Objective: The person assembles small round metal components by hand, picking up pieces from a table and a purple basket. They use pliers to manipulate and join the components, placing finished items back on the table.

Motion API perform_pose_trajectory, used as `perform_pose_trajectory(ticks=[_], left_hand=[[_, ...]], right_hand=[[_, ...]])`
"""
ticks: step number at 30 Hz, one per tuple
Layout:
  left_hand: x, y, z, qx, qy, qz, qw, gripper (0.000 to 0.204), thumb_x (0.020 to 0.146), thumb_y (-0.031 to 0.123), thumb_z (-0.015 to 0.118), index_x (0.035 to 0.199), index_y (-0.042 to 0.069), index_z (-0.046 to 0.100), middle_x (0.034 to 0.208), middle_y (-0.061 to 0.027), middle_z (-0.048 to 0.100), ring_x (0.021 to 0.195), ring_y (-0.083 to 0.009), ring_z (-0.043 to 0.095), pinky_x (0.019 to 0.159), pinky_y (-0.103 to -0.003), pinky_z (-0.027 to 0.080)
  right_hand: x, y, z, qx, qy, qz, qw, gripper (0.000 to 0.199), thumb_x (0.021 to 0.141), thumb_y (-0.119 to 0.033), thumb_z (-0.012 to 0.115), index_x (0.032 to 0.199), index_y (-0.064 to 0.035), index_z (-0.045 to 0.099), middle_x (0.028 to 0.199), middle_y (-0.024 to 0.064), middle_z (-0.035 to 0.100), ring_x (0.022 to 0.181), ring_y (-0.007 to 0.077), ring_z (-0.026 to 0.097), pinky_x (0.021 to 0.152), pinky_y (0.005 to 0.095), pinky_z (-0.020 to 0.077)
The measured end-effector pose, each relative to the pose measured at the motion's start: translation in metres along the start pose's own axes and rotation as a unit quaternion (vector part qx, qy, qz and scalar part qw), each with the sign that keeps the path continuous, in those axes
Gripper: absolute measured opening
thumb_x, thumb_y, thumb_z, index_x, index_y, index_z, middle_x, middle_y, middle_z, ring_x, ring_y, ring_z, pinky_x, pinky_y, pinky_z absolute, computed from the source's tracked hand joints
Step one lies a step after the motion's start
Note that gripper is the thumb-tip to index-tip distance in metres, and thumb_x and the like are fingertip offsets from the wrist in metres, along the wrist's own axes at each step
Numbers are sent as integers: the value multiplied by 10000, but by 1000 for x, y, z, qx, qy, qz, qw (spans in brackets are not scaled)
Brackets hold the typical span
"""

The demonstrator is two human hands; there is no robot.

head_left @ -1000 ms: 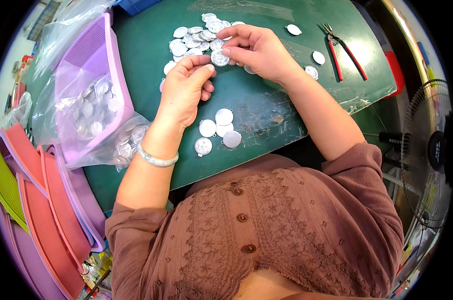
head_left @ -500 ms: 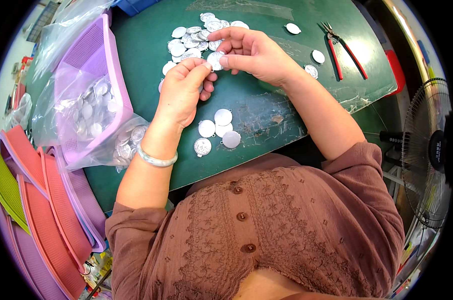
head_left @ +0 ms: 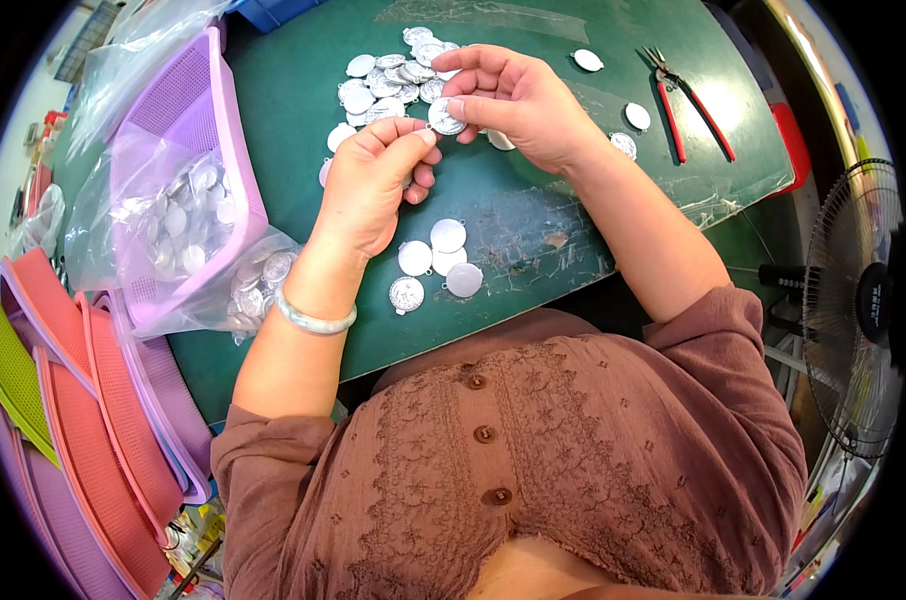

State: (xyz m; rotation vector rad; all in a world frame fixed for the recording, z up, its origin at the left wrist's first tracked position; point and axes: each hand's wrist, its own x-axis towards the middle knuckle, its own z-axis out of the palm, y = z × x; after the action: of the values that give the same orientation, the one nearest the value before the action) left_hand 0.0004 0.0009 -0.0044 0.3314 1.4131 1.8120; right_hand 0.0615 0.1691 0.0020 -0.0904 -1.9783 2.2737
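Looking down at a green counter [head_left: 533, 220] covered in small round silver medallions. Right hand [head_left: 518, 100] pinching one silver medallion [head_left: 445, 117] between thumb and forefinger, fingers closed on it, held just above the counter near the far pile. Left hand [head_left: 373, 180] right beside it, fingertips pinched together and touching the edge of that same medallion, though hard to tell whether anything tiny sits between those fingers. Pale bangle [head_left: 315, 318] on the left wrist. Big pile of medallions [head_left: 388, 80] just behind both hands, overlapping each other. Small cluster of four medallions [head_left: 435, 262] lying flat closer to the body, just right of the left forearm. A few loose medallions [head_left: 628, 125] scattered off to the right, past the right wrist. Red-handled pliers [head_left: 688, 95] lying on the counter at the far right, well apart from both hands. On the left, a purple mesh basket [head_left: 188, 95] with a clear plastic bag [head_left: 188, 225] of more medallions spilling out over its near edge. Stack of pink, purple and green baskets [head_left: 63, 400] lower left, off the counter's edge. Black fan [head_left: 858, 310] at the right rim.
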Motion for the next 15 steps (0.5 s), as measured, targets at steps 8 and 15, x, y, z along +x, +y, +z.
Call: perform_pose_trajectory(ticks=[8, 15], left_hand=[[2, -2, -1, 2, 48, 46, 998, 100, 838, 114, 565, 890, 29, 553, 730, -31, 559, 568, -77, 476, 474, -196, 369], [1, 2, 1, -102, 23, -21, 994, 209, 894, 172, 473, 944, -17, 546, 776, -75, 586, 616, -119, 544, 521, -216, 438]], right_hand=[[-1, 1, 1, -25, -26, -32, 999, 357, 773, -17, 599, 1120, -1, 516, 890, 40, 583, 784, 98, 559, 704, 235, 463], [-5, 5, 5, -238, -7, -203, 950, 372, 742, 8, 613, 1104, -52, 552, 909, 34, 618, 838, 106, 572, 743, 242, 446]])
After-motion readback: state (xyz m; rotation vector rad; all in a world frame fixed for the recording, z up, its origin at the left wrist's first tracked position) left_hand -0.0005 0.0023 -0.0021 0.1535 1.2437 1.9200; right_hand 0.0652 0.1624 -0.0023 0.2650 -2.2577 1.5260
